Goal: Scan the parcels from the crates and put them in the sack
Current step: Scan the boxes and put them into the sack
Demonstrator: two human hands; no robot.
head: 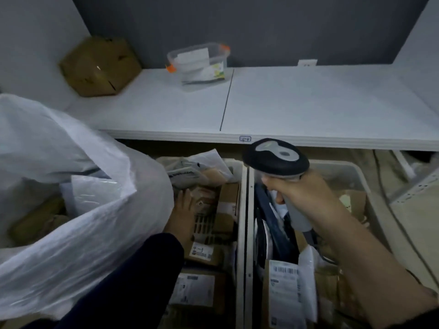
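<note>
The white table fills the view from 10 to 2 o'clock. On it, at 11, sit a cardboard box and a clear tub, well apart from the work.

The sack bulges from 9 to 7 o'clock, its mouth gaping upward with some parcels already inside.

Two crates stand side by side below the table edge. The left crate is at 6 o'clock and the right crate at 4, their walls touching. Both are heaped with parcels, mostly brown boxes with white labels facing up.

The scanner hangs above the seam between the crates, head toward 12. The right hand has its fingers wrapped round the scanner's handle.

The left hand reaches into the left crate close against the sack's side. Its fingers are stretched flat and hold nothing that shows, though the sack hides its near edge.

A small brown parcel lies just at 2 o'clock of those fingertips, perhaps touching them. Blur hides its long axis. The left hand is much the nearer to it, and the sack mouth lies at 9 o'clock from that hand. The likely move is a short lift under the scanner, then a swing left into the sack.
</note>
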